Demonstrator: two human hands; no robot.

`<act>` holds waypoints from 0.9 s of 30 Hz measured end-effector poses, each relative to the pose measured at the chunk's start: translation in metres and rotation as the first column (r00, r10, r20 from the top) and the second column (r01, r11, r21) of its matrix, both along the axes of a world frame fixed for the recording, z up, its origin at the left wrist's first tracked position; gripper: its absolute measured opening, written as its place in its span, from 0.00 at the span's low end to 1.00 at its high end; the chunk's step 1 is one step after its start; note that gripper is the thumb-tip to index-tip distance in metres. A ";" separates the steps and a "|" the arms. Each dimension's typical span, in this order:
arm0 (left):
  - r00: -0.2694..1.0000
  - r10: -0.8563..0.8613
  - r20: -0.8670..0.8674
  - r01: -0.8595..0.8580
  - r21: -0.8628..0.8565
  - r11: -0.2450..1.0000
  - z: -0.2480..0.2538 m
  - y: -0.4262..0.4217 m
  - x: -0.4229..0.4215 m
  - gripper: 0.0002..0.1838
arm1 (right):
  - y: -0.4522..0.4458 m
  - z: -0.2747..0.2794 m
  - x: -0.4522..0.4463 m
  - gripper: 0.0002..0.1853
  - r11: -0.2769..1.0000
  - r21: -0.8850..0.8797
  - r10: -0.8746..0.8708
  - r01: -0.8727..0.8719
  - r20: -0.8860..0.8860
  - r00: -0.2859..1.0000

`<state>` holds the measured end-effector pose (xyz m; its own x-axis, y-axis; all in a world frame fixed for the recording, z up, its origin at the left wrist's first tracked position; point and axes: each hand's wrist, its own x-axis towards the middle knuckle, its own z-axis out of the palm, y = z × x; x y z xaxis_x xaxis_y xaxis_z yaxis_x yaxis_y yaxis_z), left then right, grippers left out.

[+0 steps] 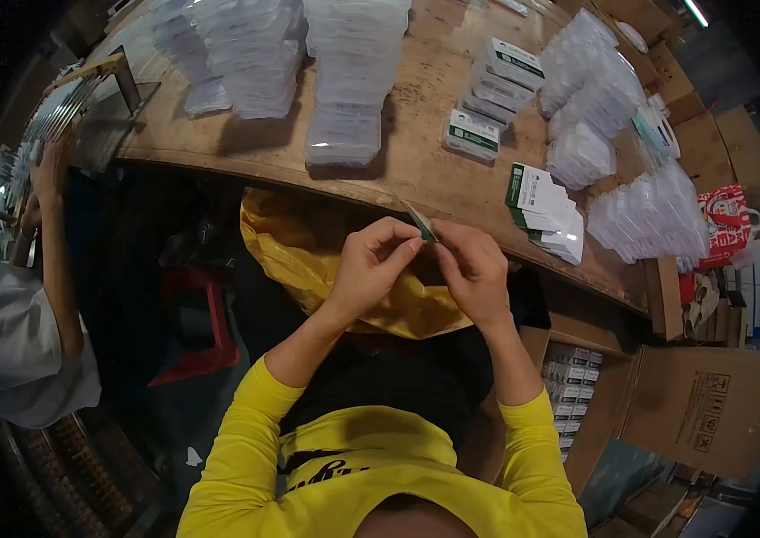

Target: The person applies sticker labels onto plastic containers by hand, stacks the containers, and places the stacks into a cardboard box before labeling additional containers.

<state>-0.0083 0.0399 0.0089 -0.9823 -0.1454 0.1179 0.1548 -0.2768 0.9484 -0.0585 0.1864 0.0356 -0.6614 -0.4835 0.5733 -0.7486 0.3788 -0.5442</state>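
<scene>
In front of the table edge, my left hand (pixel 369 267) and my right hand (pixel 474 272) are close together, each closed in a pinch. Between their fingertips is a thin green-and-white card (pixel 421 222), seen almost edge-on and partly covered by the fingers. To the right, a fanned stack of similar printed cards (pixel 546 211) lies at the table's near edge. Behind it stand clear plastic boxes with green-and-white cards in them (pixel 472 134). Below my hands hangs a yellow sack (pixel 286 260), its mouth spread open.
Tall stacks of clear plastic boxes (pixel 344 134) stand on the wooden table (pixel 263 148); more clear boxes (pixel 644 215) lie on the right. An open carton (pixel 608 386) at lower right holds several small packs. At left are another person's arm (pixel 57 242) and a red stool (pixel 210 323).
</scene>
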 end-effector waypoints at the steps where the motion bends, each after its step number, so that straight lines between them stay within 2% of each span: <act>1: 0.998 0.036 -0.048 -0.040 -0.079 0.996 0.002 0.000 0.000 0.04 | -0.002 0.001 0.003 0.10 0.996 -0.082 0.029 -0.020 0.113 0.993; 4: 0.977 0.108 -0.185 -0.158 -0.285 0.946 0.011 0.002 0.002 0.03 | -0.005 0.006 0.007 0.07 0.991 -0.127 0.064 -0.043 0.165 0.984; 7: 0.946 0.132 -0.296 -0.257 -0.438 0.861 0.015 0.002 0.003 0.04 | -0.003 0.010 0.007 0.08 0.996 -0.060 0.067 -0.062 0.097 0.993; 10: 0.921 0.126 -0.368 -0.327 -0.557 0.764 0.014 -0.001 0.006 0.05 | -0.001 0.012 0.007 0.07 0.997 0.008 0.076 -0.077 0.118 0.990; 12: 0.925 0.123 -0.360 -0.331 -0.605 0.724 0.009 -0.007 0.010 0.05 | 0.006 0.001 0.006 0.06 0.995 -0.100 0.044 -0.003 0.417 0.908; 13: 0.931 0.136 -0.338 -0.342 -0.680 0.648 0.002 -0.014 0.011 0.05 | 0.009 -0.002 0.005 0.06 0.988 -0.144 0.042 0.047 0.554 0.831; 16: 0.949 0.215 -0.231 -0.302 -0.862 0.406 -0.038 -0.043 0.017 0.04 | 0.019 -0.007 -0.012 0.05 0.957 -0.187 -0.057 0.224 0.632 0.773; 19: 0.952 0.288 -0.108 -0.223 -0.887 0.404 -0.041 -0.068 0.020 0.05 | 0.024 0.000 -0.018 0.05 0.918 -0.326 0.019 0.225 0.602 0.798; 20: 0.936 0.288 -0.200 -0.311 -0.854 0.418 -0.037 -0.074 0.018 0.06 | 0.024 0.000 -0.019 0.05 0.898 -0.385 0.055 0.211 0.576 0.816; 22: 0.880 0.282 -0.382 -0.469 -0.786 0.402 -0.009 -0.084 0.002 0.13 | 0.023 -0.003 -0.016 0.06 0.931 -0.323 0.057 0.169 0.587 0.808; 24: 0.858 0.296 -0.420 -0.509 -0.770 0.385 0.019 -0.092 -0.020 0.21 | 0.020 -0.003 -0.012 0.07 0.967 -0.229 0.039 0.114 0.573 0.818; 25: 0.863 0.257 -0.435 -0.502 -0.794 0.343 0.014 -0.103 -0.037 0.24 | 0.017 -0.003 -0.013 0.09 0.976 -0.215 0.056 0.037 0.413 0.909; 27: 0.874 0.175 -0.454 -0.486 -0.836 0.254 0.002 -0.120 -0.064 0.28 | 0.017 0.002 -0.006 0.08 0.962 -0.269 0.112 0.043 0.532 0.839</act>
<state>-0.0719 -0.0804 0.0105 -0.7912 -0.0967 0.6039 0.2403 0.8588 0.4524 -0.0645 0.2039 0.0374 -0.8865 -0.3966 0.2384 -0.3172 0.1456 -0.9371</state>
